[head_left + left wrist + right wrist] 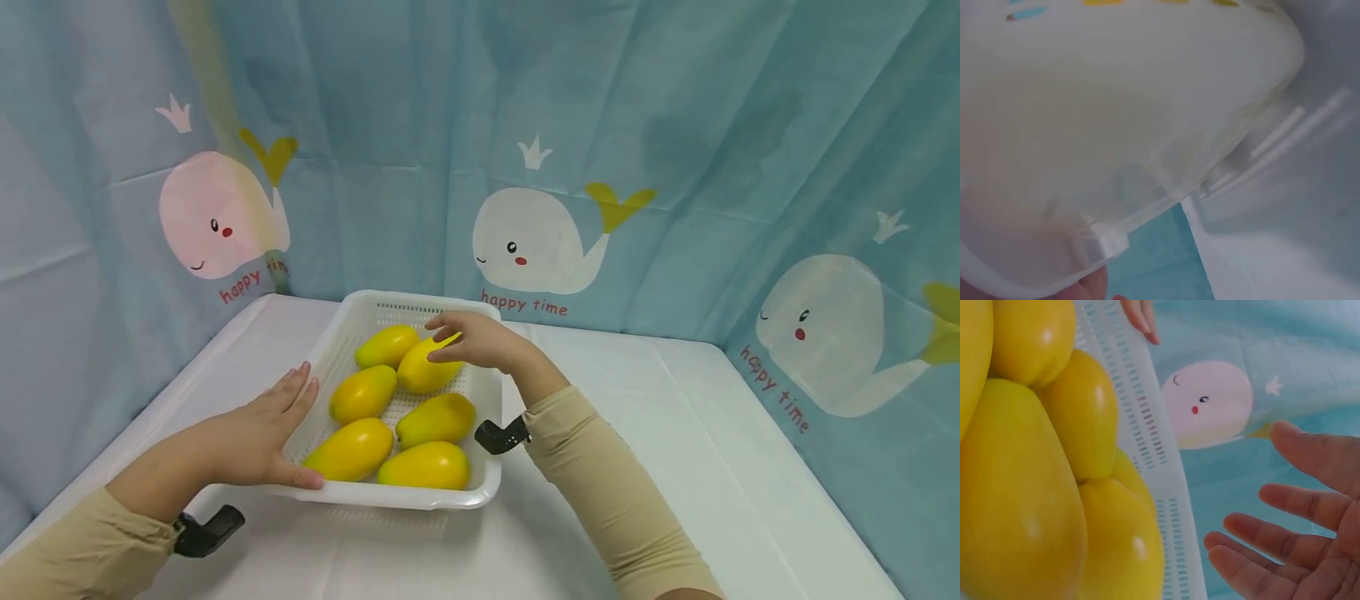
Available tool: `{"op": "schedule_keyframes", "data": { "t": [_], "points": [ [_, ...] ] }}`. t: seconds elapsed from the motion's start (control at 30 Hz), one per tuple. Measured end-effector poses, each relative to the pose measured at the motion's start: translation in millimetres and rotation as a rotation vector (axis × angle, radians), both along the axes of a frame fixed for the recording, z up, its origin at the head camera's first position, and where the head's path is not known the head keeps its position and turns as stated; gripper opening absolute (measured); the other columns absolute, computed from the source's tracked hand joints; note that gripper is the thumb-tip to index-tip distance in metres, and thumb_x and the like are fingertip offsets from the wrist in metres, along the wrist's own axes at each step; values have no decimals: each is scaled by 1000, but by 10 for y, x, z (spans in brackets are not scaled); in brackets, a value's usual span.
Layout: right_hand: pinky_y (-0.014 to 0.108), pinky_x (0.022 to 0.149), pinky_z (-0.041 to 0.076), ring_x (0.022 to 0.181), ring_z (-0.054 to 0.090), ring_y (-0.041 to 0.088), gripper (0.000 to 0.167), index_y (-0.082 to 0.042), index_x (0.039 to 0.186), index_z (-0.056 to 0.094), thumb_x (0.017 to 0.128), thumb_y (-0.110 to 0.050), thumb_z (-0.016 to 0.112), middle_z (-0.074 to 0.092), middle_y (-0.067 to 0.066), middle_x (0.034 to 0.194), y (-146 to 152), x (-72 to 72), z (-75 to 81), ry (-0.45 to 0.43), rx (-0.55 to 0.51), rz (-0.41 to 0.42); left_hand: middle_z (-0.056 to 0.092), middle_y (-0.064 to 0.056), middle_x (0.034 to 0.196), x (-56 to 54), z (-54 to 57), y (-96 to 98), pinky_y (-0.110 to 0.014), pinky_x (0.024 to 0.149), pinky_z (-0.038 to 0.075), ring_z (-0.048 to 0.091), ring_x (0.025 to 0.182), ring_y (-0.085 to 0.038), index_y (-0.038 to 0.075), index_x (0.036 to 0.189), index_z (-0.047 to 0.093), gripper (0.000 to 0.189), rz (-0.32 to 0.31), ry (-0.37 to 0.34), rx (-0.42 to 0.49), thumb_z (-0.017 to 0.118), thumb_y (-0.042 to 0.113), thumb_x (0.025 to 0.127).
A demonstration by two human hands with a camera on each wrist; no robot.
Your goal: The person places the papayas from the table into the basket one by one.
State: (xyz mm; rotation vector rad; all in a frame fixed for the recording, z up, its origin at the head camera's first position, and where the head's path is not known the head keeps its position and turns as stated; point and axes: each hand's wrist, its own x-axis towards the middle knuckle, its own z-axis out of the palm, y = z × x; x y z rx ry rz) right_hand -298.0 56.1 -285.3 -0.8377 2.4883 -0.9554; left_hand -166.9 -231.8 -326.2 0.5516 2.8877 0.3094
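A white perforated plastic basket (487, 492) holds several yellow mangoes (435, 419) with greenish tips, lying loose on its bottom. My left hand (255, 433) rests at the basket's near left corner, its thumb on the front rim and its extended fingers along the left side. The left wrist view looks along the basket's outer wall (1116, 112), with fingertips (1094, 284) below the rim. Over the far right part of the basket hovers my right hand (480, 340), overlapping a mango (425, 371). In the right wrist view, its fingers (1279, 540) are spread and hold nothing.
The basket is on a table with a white cloth (637, 433). Behind and at both sides hangs a blue curtain (390, 225) printed with whales. Each wrist carries a small black camera mount (502, 435).
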Motion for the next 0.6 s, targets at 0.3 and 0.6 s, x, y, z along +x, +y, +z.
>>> {"op": "schedule_keyframes", "data": {
  "t": [0.3,0.6],
  "points": [
    [34,90,47,106,57,12,48,-24,129,49,84,-31,66,55,1,124,252,-16,56,8,-36,-49,-2,-27,149,-38,2,-49,-61,102,18,8,135,-45,-6,143,13,130,-14,-10,-33,57,80,56],
    [41,93,44,115,50,18,47,-25,130,48,87,-39,61,53,-1,127,716,-54,140,70,-55,-109,7,-29,148,-87,154,-51,-65,99,15,12,132,-48,-5,143,13,122,13,-30,-31,61,73,62]
  ]
}}
